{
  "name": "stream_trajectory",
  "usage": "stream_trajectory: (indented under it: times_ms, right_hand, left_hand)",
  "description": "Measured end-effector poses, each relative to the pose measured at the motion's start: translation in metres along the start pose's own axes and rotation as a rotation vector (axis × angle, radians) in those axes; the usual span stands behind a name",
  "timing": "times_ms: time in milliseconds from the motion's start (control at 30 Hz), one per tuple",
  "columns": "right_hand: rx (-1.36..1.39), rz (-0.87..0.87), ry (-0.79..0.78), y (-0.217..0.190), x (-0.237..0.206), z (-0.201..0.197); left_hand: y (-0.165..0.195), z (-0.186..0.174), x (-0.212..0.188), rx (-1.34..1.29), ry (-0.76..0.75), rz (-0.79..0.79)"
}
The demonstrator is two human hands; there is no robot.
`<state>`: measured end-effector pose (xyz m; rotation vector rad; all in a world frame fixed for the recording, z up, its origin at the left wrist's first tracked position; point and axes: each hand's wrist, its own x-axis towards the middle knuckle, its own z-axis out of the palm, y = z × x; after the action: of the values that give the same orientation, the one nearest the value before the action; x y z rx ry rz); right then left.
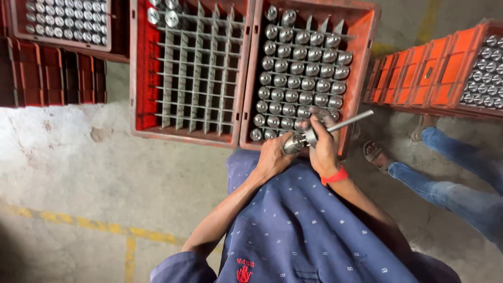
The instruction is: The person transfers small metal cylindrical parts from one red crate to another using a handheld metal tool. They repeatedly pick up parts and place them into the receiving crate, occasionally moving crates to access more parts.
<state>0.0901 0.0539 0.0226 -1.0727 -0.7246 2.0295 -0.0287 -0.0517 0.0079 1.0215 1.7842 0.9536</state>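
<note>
While gripped, rod [350,121] overhanging crate [361,31].

This is a factory floor or metal workshop: red crates [361,31] with grey dividers [196,68] hold rows of machined steel parts [301,68], stacked on bare stained concrete [94,173] marked with yellow lines [105,228].

- Lighting: soft, even daylight is falling from above; overall level is sitting at medium-bright.
- Glare: small highlights are glinting off the round metal caps [298,68] in the right-hand orange crate [361,31].
- Shadows: faint ones are pooling under the crates on the concrete floor [105,173].
- Blur: frame edges are softening; the centre is holding reasonably sharp.
- Distortion: wide-angle bending is showing at the corners.
</note>
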Motion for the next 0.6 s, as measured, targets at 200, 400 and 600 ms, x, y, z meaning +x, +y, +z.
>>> stream_trajectory:
  times_ms: [200, 400, 600]
  right_hand:
    - [-0.202, -0.051, -0.177, -0.001, -0.004, -0.025]
    - [-0.112, 0.167, -0.141, -0.004, 0.024, -0.084]
    - [0.283, 0.03, 0.159, -0.034, 0.063, -0.153]
  left_hand:
    - [0.001, 0.034, 0.008, 0.09, -0.097, -0.018]
    - [0.005, 0.061, 0.024, -0.06, -0.267, 0.017]
    - [0.017, 0.062, 0.096, 0.133, -0.295, 0.086]
